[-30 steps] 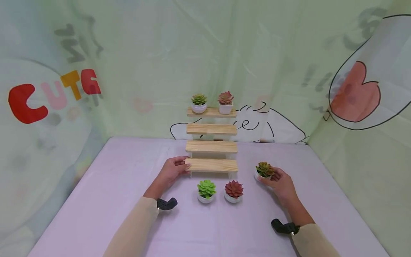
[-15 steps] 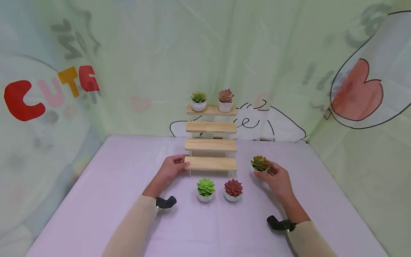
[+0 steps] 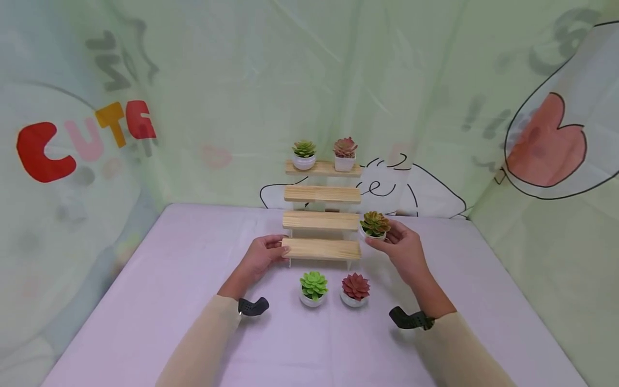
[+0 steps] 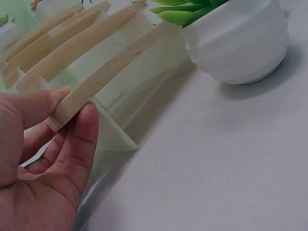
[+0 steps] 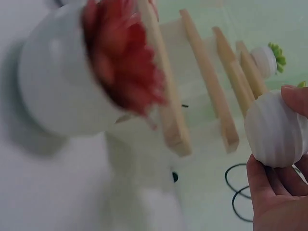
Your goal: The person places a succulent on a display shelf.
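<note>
My left hand [image 3: 260, 259] pinches the left end of the lowest board of a four-step wooden shelf stand [image 3: 321, 249]; in the left wrist view the thumb [image 4: 43, 103] lies on top of the board and fingers beneath. A brownish-green potted succulent [image 3: 374, 223] is in my right hand [image 3: 405, 252], its white ribbed pot [image 5: 275, 130] between thumb and fingers. It is raised off the table, just right of the stand's second board from the bottom. Two potted succulents, one green [image 3: 303, 154] and one pink [image 3: 345, 153], stand on the top board.
In front of the stand, a bright green potted succulent [image 3: 313, 288] and a dark red one [image 3: 355, 289] stand on the pale tablecloth [image 3: 333, 344]. A printed curtain [image 3: 232, 97] hangs behind and at both sides.
My right hand has lifted the brownish-green succulent and carried it left and forward, close to the stand. The left hand keeps its hold on the lowest board.
</note>
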`<state>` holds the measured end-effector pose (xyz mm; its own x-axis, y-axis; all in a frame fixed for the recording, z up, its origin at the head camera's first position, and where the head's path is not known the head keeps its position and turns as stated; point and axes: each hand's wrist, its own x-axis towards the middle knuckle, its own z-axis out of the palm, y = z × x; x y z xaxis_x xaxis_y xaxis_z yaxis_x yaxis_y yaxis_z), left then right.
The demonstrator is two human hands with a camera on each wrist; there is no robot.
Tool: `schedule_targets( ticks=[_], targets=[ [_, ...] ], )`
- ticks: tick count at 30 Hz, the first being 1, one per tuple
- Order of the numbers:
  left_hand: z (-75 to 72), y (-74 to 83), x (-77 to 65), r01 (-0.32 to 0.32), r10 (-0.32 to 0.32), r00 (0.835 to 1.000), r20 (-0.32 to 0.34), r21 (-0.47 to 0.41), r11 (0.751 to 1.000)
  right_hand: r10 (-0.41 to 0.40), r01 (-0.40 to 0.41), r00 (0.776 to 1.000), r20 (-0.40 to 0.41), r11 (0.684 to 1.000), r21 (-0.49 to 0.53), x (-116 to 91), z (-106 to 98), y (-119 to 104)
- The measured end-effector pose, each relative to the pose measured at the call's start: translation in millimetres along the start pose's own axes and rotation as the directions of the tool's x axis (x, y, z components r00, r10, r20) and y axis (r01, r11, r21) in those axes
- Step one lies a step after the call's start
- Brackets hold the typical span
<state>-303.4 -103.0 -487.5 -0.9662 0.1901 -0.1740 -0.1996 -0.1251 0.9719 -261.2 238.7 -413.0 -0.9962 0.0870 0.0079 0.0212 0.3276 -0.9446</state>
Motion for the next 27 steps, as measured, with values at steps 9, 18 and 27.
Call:
schedule_targets(
  ticks=[9, 18, 27],
  targets=[
    [1.7, -1.3, 0.3, 0.001, -0.001, 1.0, 0.003, -0.005, 1.0, -0.093, 0.09, 0.993, 0.069, 0.995, 0.038, 16.8, 24.5, -35.3],
    [3.2, 1.8, -2.5, 0.018, -0.017, 0.999, -0.029, 0.02, 1.0, -0.162, 0.146, 0.979, 0.126, 0.981, 0.126, 38.0, 50.3, -58.9],
    [2.4, 2.5, -3.2, 0.011, -0.01, 1.0, -0.026, 0.019, 1.0, -0.182, 0.175, 0.973, 0.142, 0.982, 0.064, 56.3, 68.5, -75.1]
  ],
)
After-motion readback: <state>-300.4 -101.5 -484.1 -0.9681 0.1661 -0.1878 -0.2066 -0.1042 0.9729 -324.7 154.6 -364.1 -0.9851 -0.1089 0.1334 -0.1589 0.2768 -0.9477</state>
